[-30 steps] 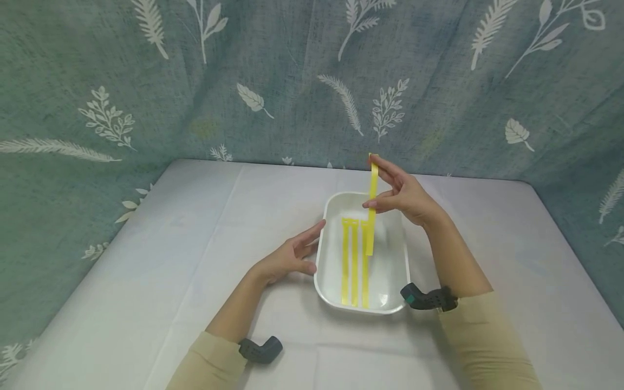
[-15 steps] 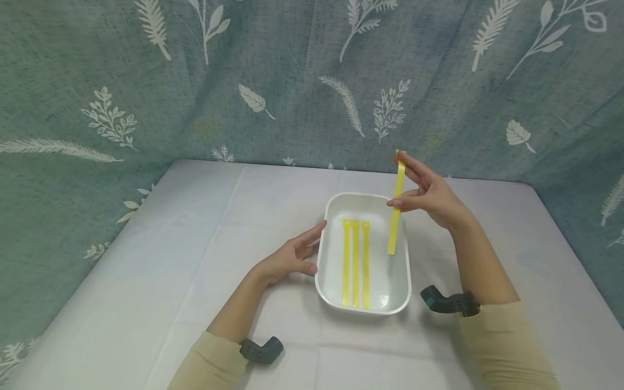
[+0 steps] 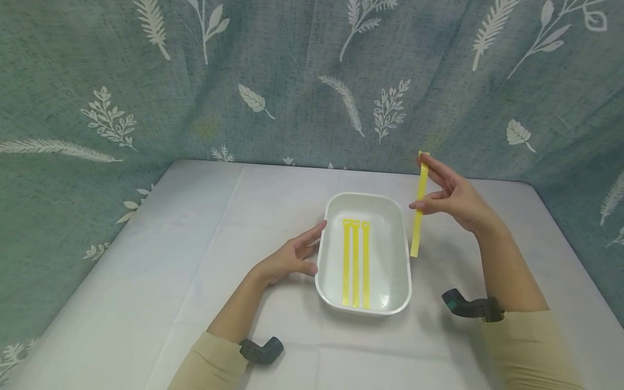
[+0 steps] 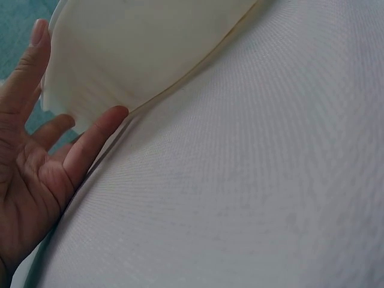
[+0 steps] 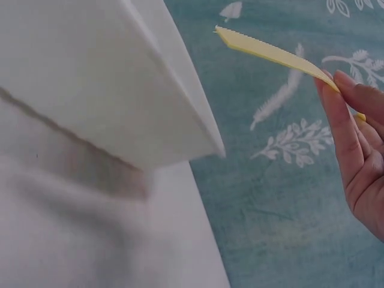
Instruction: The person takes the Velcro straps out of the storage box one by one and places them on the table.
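Note:
A white rectangular tray (image 3: 397, 287) stands mid-table. Inside it, 3 yellow hook-and-loop cable ties (image 3: 355, 265) lie side by side lengthwise, their slotted heads toward the back. My left hand (image 3: 287, 260) touches the tray's left wall with fingers spread; in the left wrist view a fingertip (image 4: 117, 114) rests against the tray's outer side (image 4: 150, 54). My right hand (image 3: 458, 200), raised beyond the tray's right rim, pinches another yellow cable tie (image 3: 417, 233) between thumb and fingers. That tie hangs nearly upright; in the right wrist view its free end (image 5: 264, 51) sticks out from the fingers.
A white cloth (image 3: 224, 216) covers the table. Behind it hangs a blue-green curtain (image 3: 292, 81) with white leaf prints. Each wrist wears a dark camera mount, one on the left (image 3: 261, 351) and one on the right (image 3: 470, 306).
My right hand has carried the pinched cable tie rightward, from over the tray to outside its right rim. The left hand, tray and ties inside have stayed put.

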`<state>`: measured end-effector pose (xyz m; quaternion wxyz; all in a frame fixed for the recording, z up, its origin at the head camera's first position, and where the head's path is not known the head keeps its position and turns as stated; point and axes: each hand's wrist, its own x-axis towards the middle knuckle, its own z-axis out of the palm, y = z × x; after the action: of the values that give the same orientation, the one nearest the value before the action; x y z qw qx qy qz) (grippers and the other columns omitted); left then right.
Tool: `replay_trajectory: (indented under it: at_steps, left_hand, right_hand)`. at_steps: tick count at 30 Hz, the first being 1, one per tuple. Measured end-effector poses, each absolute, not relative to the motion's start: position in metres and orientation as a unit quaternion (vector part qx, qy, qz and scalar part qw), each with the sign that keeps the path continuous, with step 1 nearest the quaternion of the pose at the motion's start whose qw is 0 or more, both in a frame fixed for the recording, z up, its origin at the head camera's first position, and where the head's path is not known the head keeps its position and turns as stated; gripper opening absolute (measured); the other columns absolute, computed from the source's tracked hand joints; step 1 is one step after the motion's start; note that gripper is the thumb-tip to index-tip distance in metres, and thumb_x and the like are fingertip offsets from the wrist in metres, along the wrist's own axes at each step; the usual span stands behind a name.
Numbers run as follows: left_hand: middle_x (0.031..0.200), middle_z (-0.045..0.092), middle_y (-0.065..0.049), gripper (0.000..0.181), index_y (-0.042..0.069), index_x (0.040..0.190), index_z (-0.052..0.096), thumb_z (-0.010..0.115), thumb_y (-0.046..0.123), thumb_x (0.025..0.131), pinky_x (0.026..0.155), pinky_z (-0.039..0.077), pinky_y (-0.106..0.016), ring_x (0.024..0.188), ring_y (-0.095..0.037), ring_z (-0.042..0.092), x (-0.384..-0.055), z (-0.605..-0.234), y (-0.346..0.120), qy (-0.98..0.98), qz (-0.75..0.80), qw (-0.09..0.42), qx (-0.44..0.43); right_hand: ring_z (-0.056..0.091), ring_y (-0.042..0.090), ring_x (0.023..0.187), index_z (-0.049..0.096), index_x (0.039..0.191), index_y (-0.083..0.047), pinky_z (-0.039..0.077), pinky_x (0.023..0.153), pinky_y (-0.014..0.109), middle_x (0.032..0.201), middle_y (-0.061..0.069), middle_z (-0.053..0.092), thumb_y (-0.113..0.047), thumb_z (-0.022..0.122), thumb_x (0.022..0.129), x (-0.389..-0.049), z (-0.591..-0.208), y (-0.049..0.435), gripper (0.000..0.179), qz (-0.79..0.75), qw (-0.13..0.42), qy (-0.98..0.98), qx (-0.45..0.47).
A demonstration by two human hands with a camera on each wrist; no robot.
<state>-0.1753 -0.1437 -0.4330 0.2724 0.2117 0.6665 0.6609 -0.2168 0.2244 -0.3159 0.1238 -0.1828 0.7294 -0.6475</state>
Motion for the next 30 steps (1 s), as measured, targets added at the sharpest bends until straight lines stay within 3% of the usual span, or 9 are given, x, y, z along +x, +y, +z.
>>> replay_trajectory:
  at_steps: [16,30]
  left_hand:
    - [0.158,0.013,0.01,0.111,0.023,0.152,0.02,0.086,0.032,0.064,0.111,0.03,-0.041,0.144,-0.026,0.02,-0.176,-0.433,-0.143,0.667,0.661,0.272,0.212]
    - [0.159,0.011,0.005,0.115,0.021,0.152,0.018,0.086,0.038,0.061,0.112,0.028,-0.041,0.143,-0.028,0.021,-0.176,-0.436,-0.144,0.662,0.662,0.271,0.222]
  right_hand:
    - [0.07,0.014,0.084,0.014,0.153,-0.025,0.057,0.076,0.027,0.159,0.003,0.011,0.008,0.068,0.081,-0.209,-0.335,0.251,0.096,-0.606,0.149,0.769,-0.141]
    - [0.062,0.009,0.076,0.009,0.153,-0.012,0.057,0.072,0.025,0.159,0.012,0.008,0.008,0.069,0.08,-0.202,-0.368,0.262,0.096,-0.603,0.168,0.76,-0.171]
